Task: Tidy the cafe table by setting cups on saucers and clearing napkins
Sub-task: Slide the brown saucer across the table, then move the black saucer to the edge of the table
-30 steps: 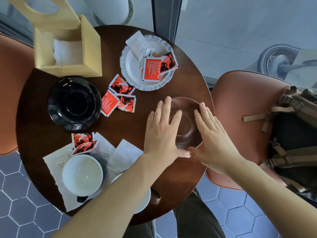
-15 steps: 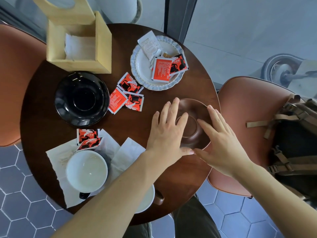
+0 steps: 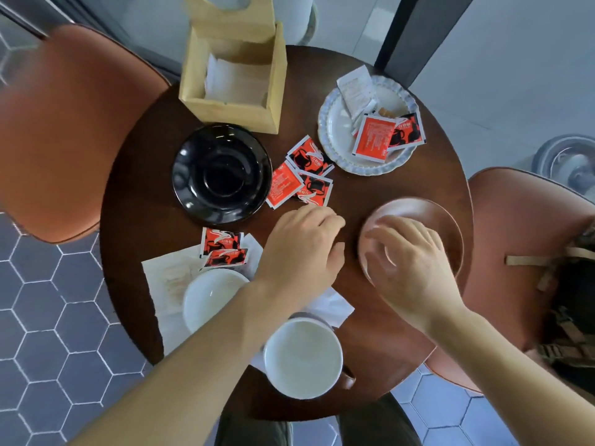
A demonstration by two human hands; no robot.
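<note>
Brown glazed saucer (image 3: 447, 220) sitting under the right hand (image 3: 415, 265), fingers loosely curled over it, not clearly gripping; left hand (image 3: 299, 249) hovering relaxed and empty beside it. Still waiting: two round white cups (image 3: 302, 358) near the wrists, off saucers, crumpled napkins (image 3: 161, 278) underneath, glossy black saucer (image 3: 222, 173) beyond the left hand.

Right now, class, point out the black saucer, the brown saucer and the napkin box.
Black saucer (image 3: 221, 173), head view, centre well.
Brown saucer (image 3: 441, 220), head view, bare far rim.
Napkin box (image 3: 231, 114), head view, front wall.
</note>
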